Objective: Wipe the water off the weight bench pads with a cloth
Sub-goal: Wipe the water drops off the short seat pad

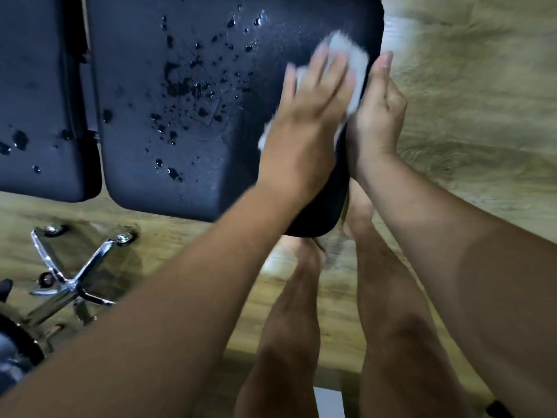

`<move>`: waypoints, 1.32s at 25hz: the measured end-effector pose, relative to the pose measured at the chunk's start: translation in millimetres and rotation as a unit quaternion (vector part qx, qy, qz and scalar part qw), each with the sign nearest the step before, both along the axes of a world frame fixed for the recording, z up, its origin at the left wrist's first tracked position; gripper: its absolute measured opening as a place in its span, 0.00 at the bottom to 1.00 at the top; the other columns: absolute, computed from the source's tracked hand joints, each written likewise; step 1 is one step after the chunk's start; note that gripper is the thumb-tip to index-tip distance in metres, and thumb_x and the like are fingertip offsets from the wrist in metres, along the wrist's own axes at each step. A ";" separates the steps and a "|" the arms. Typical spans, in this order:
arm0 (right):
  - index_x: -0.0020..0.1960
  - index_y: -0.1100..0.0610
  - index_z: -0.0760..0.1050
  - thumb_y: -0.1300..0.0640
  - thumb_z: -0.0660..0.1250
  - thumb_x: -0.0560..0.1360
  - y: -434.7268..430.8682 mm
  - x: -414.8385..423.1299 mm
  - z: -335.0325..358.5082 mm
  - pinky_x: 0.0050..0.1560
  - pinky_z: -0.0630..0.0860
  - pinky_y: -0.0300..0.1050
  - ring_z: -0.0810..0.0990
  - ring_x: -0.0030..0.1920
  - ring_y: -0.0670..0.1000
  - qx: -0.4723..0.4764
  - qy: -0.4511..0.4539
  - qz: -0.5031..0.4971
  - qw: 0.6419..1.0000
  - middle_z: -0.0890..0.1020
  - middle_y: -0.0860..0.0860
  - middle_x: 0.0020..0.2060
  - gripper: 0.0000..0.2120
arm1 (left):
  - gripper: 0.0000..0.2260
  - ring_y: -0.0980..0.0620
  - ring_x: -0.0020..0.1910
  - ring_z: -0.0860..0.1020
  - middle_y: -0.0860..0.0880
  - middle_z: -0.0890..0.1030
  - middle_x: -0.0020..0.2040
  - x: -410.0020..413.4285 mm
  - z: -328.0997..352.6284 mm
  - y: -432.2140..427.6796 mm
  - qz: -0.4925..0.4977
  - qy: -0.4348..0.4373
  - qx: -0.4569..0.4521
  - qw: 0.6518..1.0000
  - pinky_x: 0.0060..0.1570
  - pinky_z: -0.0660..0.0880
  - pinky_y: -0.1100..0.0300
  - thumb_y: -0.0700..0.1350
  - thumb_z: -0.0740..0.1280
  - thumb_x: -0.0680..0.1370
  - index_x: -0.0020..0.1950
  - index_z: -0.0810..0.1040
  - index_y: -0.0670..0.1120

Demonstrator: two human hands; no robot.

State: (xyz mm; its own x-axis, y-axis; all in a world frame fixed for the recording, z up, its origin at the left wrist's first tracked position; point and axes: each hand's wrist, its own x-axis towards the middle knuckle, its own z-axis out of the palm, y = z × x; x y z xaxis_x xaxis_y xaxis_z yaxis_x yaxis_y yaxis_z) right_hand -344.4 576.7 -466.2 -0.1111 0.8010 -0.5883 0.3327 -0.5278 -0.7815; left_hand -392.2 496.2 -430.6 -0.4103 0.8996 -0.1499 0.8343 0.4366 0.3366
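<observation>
Mid-wipe on larger pad [129, 40]. My left hand [310, 116] flat, fingers straight, pressing cloth [358, 61] at pad's right end. Right hand [379, 116] against pad rim; fingers' grip, cannot tell. Droplets [180, 86] left of cloth, more on second pad [36, 70]. Next, I judge: sweep cloth leftward with firm pressure.

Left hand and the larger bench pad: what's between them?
The white cloth. The left hand presses flat on it, and it lies on the wet pad near the pad's right edge. This shows in the head view, with some motion blur.
</observation>
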 end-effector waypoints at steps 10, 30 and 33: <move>0.38 0.56 0.80 0.38 0.67 0.74 14.6 20.7 -4.5 0.48 0.76 0.49 0.77 0.42 0.51 -0.065 0.079 0.049 0.994 0.79 0.53 0.40 0.21 | 0.26 0.41 0.76 0.58 0.40 0.65 0.75 65.7 17.8 -68.8 0.040 -0.039 -0.008 0.998 0.76 0.51 0.43 0.36 0.52 0.75 0.74 0.67 0.37; 0.41 0.52 0.81 0.45 0.66 0.78 25.9 27.7 10.1 0.46 0.77 0.46 0.81 0.42 0.48 -0.116 0.086 0.094 0.985 0.85 0.47 0.41 0.13 | 0.27 0.44 0.79 0.50 0.42 0.55 0.79 54.7 21.2 -88.2 -0.035 0.007 -0.069 0.997 0.77 0.46 0.43 0.39 0.58 0.81 0.79 0.54 0.40; 0.38 0.52 0.77 0.44 0.66 0.77 17.0 24.2 7.8 0.41 0.75 0.50 0.75 0.39 0.55 -0.098 0.077 0.070 0.990 0.79 0.55 0.39 0.14 | 0.26 0.43 0.79 0.47 0.42 0.50 0.80 -2.4 7.9 -16.9 -0.042 0.085 -0.089 0.992 0.76 0.43 0.40 0.44 0.51 0.83 0.79 0.48 0.40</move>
